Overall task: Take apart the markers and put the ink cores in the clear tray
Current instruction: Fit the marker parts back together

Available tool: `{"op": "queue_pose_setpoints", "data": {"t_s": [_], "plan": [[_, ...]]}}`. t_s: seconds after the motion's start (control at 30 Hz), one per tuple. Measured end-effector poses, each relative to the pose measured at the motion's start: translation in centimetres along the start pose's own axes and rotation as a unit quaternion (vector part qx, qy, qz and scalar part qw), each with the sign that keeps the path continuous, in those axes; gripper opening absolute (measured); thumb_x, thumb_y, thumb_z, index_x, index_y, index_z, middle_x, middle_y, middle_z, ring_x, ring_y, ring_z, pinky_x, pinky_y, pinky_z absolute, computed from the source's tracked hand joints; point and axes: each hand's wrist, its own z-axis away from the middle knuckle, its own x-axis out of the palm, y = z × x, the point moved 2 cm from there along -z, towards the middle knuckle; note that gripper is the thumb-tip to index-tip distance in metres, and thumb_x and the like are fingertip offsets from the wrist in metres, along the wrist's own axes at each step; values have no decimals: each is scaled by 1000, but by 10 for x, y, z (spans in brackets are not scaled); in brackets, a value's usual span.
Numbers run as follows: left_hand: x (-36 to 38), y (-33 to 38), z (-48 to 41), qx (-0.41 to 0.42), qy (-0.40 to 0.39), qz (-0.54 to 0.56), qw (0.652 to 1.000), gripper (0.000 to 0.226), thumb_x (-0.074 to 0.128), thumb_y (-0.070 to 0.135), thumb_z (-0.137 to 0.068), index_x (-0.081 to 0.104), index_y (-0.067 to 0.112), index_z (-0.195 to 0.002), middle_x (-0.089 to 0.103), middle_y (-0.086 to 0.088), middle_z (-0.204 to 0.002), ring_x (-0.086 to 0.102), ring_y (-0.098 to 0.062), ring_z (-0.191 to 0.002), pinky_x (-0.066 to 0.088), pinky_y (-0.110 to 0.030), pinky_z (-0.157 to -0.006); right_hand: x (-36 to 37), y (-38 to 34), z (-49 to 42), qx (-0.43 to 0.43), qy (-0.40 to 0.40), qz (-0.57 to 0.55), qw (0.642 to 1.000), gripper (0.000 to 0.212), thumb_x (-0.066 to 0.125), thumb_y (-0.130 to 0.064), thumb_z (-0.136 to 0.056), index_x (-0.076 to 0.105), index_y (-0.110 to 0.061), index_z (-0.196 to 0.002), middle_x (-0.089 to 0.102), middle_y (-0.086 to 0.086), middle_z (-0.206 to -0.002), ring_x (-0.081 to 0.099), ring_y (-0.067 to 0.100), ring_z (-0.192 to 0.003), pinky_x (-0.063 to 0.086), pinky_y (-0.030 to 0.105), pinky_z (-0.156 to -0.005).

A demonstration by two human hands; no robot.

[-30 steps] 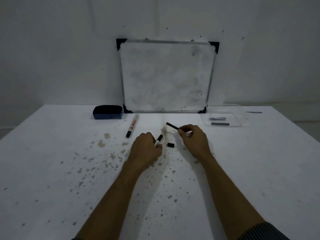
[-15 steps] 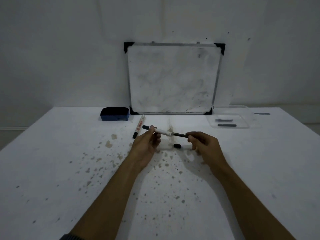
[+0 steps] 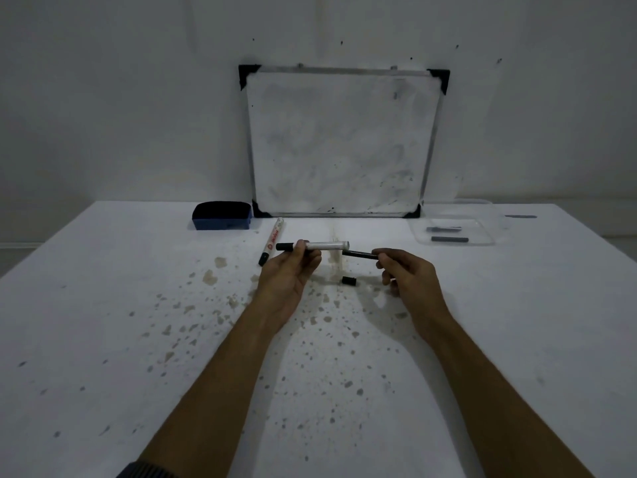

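My left hand holds a white marker barrel level above the table, its black cap end pointing left. My right hand pinches a thin black ink core, whose left tip sits just below the barrel's open right end. A small black end plug lies on the table between my hands. A second, whole marker with red print lies to the left. The clear tray at the back right holds two dark cores.
A small whiteboard leans against the wall at the back. A dark blue eraser sits left of it. The white table is speckled with stains around my arms. A dark strip lies beyond the tray.
My left hand lifted the barrel and turned it level. My right hand drew the core out to the right; half a second ago the core still met the barrel's end, now it is separate.
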Motion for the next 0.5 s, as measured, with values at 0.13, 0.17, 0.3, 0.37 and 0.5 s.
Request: {"op": "queue_pose_setpoints", "data": {"t_s": [0.13, 0.17, 0.3, 0.37, 0.5], "plan": [[0, 0, 0, 1, 9, 4, 1000, 18, 58, 10, -102, 70, -1, -95, 76, -9, -82, 76, -14, -76, 63, -24, -76, -1, -3, 1, 10, 12, -38, 999, 18, 62, -15, -100, 79, -16, -106, 69, 2, -85, 55, 15, -69, 41, 25, -61], [0, 0, 0, 2, 8, 2, 1000, 18, 58, 10, -102, 70, -1, -95, 77, -9, -82, 76, -13, -76, 63, -24, -76, -2, -3, 1, 10, 16, -40, 999, 18, 62, -15, -100, 78, -15, -107, 69, 3, -85, 54, 15, -69, 41, 24, -59], [1, 0, 0, 4, 1, -3, 1000, 18, 58, 9, -103, 70, 0, -93, 76, -9, -81, 76, -14, -76, 63, -24, -75, -1, -2, 3, 2, 22, -18, 1000, 19, 62, -19, -101, 77, -17, -112, 70, 3, -86, 55, 15, -70, 43, 26, -60], [0, -1, 1, 7, -6, -9, 1000, 18, 58, 10, -102, 71, 0, -94, 76, -9, -82, 76, -15, -77, 63, -23, -75, 0, -2, 3, -4, 24, -3, 1000, 18, 63, -20, -100, 77, -18, -112, 71, 1, -85, 55, 11, -67, 45, 23, -59], [-1, -1, 0, 14, -20, -22, 999, 17, 59, 10, -102, 71, -1, -98, 75, -11, -88, 75, -16, -83, 62, -24, -78, 1, -5, 5, -36, 33, 29, 998, 17, 65, -21, -99, 77, -21, -111, 70, -11, -80, 56, 1, -63, 48, 16, -60]]}}
